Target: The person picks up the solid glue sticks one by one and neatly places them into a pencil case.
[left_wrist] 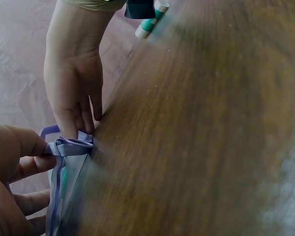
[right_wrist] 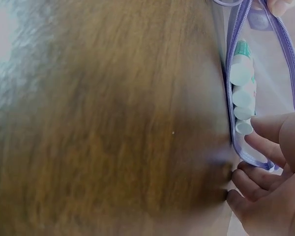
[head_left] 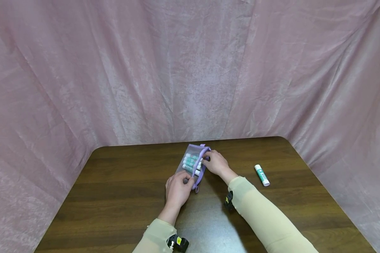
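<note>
A mesh pouch with purple zipper trim (head_left: 181,162) lies on the table, its zipped mouth open toward the right. Several white-and-green glue sticks (head_left: 191,162) lie side by side inside it. My left hand (head_left: 178,188) pinches the trim at the pouch's near corner between thumb and finger. At the far part of the mouth, my right hand (head_left: 216,162) has thumb and index finger about the white end of the last glue stick (right_wrist: 244,128); its other fingers rest beside the pouch. Another glue stick (head_left: 261,175) lies on the table, right of the right hand.
The brown wooden table (head_left: 120,196) has rounded far corners. Pink curtain (head_left: 190,70) hangs behind it and at both sides. A ring pull (head_left: 196,189) hangs off the zipper's near end. A small black camera is strapped on each sleeved wrist.
</note>
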A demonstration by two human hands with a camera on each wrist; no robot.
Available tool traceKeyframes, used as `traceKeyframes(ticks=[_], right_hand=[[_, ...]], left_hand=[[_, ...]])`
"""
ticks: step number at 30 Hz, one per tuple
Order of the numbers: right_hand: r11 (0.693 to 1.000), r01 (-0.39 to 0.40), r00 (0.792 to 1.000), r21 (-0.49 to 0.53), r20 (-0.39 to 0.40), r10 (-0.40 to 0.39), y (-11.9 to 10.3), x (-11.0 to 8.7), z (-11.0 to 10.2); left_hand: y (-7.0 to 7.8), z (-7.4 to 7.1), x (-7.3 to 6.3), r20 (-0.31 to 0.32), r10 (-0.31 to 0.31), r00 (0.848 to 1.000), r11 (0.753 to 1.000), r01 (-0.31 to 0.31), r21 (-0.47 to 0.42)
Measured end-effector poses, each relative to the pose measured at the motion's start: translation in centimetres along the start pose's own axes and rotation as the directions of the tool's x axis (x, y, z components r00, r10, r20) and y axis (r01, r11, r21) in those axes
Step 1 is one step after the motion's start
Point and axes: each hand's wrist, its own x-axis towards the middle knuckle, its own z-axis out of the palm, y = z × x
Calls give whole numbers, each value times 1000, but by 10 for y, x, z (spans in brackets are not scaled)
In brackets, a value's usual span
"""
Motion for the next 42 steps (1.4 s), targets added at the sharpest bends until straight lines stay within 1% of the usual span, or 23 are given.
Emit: traceKeyframes(ticks=[5, 6, 8, 10, 11, 12, 13, 17, 18, 22, 26, 32, 39, 42], right_hand=[[1000, 20, 1000, 24, -1, -20, 3, -1, 0], [999, 24, 1000, 24, -1, -24, 4, -2, -1], [999, 23, 1000, 30, 2, -23, 4, -3, -1], [999, 17, 1000, 37, 6, -17, 5, -5, -2], [999, 12, 1000, 41, 12, -12, 5, -5, -3], [999, 8, 1000, 45, 16, -8, 5, -6, -3], [999, 4, 1000, 50, 17, -4, 5, -7, -4], [999, 3, 1000, 52, 23, -4, 7, -10, -7], [999, 6, 1000, 51, 21, -7, 8, -11, -8], [999, 8, 1000, 43, 21, -9, 10, -15, -12], [999, 16, 1000, 33, 12, -16, 10, -19, -18], [999, 22, 1000, 27, -2, -22, 11, -25, -25], [998, 58, 998, -7, -30, -58, 17, -32, -29], [999, 51, 998, -17, -25, -51, 17, -36, -33]], left_hand=[[2, 0, 1, 17, -14, 1000, 1000, 15, -21], [0, 1, 1, 17, -13, 1000, 1000, 13, -23], [-7, 7, 2, 3, 3, 1000, 1000, -3, -15], [-10, 9, 2, -9, 15, 1000, 1000, -15, -15], [-14, 13, 2, -14, 22, 1000, 1000, -22, -6], [-13, 11, 2, -11, 21, 1000, 1000, -21, -13], [-15, 13, 2, -14, 25, 1000, 1000, -25, -6], [-9, 8, 2, -3, 17, 1000, 1000, -17, 1], [-5, 4, 2, 6, 6, 1000, 1000, -6, -4], [5, -3, 2, 55, -41, 998, 999, 42, -3], [6, -4, 3, 81, -69, 994, 998, 69, 8], [6, -4, 3, 76, -69, 995, 998, 69, 1], [7, -4, 2, 56, -53, 997, 999, 53, 6], [7, -4, 2, 49, -50, 998, 999, 49, 8]])
